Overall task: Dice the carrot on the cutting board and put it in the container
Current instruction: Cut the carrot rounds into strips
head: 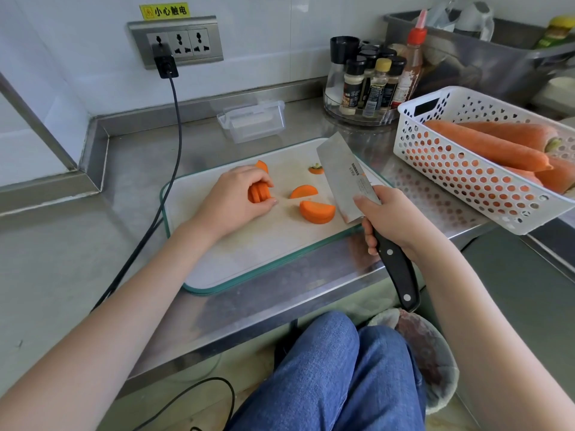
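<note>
on the stainless steel bench [93,275], a white rectangular cutting board with a teal rim [249,256] lies at a slant near the front edge. the left hand [236,197] rests on the board, its grip curled round a small stack of orange carrot slices [258,192] stood on edge. the right hand [395,219] has its grip closed round the black riveted handle of a broad steel cleaver [345,175], thumb laid on the flat of the blade; the blade is tilted and its heel is just beside a thick half-round carrot chunk [317,211]. a thinner half-round carrot piece [303,191] lies between the two hands, another piece [262,166] peeks out behind the left hand, and the trimmed carrot top with a green stub [316,169] sits near the board's far edge. small printed lettering on the blade is too fine to read.

behind the board stands a clear plastic container with clip lid [252,121]. to the right, a white perforated plastic basket [479,163] holds whole carrots [485,144] and overhangs the bench edge. beyond it a clear round tray of spice jars [364,85] stands with a red-capped sauce bottle [410,66]. on the wall, a grey triple socket panel [177,43] carries a black plug, its black cable [174,126] trailing down past the board's left corner. a yellow sticker [165,10] above reads "小心触电".
</note>
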A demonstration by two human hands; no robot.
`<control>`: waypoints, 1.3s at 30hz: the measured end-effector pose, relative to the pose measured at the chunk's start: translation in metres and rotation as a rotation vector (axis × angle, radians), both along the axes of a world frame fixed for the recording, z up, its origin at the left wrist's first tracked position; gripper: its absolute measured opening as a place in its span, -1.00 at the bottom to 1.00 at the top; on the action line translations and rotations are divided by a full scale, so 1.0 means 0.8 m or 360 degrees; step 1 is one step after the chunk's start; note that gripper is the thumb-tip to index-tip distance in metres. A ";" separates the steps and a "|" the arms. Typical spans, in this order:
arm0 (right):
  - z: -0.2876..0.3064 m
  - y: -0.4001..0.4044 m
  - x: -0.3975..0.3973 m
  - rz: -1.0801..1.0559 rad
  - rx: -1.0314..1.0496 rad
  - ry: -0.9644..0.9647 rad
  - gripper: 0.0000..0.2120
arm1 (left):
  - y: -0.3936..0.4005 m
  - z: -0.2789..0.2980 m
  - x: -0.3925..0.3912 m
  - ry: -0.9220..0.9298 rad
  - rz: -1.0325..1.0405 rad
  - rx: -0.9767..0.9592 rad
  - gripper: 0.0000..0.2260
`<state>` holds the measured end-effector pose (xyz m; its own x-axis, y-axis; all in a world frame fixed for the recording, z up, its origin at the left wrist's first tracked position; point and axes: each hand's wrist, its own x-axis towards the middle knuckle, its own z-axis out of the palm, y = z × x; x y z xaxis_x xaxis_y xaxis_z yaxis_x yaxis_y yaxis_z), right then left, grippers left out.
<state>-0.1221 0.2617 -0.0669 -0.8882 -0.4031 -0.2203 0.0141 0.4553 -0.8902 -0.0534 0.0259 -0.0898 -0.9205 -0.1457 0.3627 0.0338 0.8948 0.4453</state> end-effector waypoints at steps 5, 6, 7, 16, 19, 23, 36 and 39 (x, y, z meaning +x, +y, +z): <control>0.002 0.000 0.000 0.0007 -0.0008 0.0004 -0.82 | 0.005 0.006 -0.015 -0.0010 -0.0043 -0.0076 -0.68; 0.003 0.001 0.000 0.0007 -0.0010 0.0003 -0.83 | 0.012 0.006 -0.022 0.0006 -0.0069 -0.0076 -0.69; 0.003 0.001 0.000 0.0007 -0.0011 0.0005 -0.84 | 0.019 0.006 -0.030 -0.0001 -0.0101 -0.0076 -0.71; -0.001 0.009 -0.002 -0.0003 -0.0001 0.0016 -0.86 | 0.041 0.001 -0.047 -0.0057 -0.0200 0.0120 -0.84; -0.002 0.008 -0.001 -0.0012 -0.0008 0.0020 -0.85 | 0.048 0.006 -0.044 -0.0218 -0.0373 0.0113 -0.80; -0.004 0.004 0.004 -0.0014 0.0017 0.0046 -0.80 | 0.057 0.017 -0.034 -0.0295 -0.0337 0.0199 -0.74; -0.001 -0.028 0.022 -0.0072 0.0164 0.0122 -0.87 | 0.079 0.006 0.000 -0.0078 -0.0175 0.0187 -0.70; 0.000 -0.040 0.022 -0.0020 0.0219 0.0182 -0.87 | 0.080 0.004 0.008 0.0037 -0.0106 0.0187 -0.78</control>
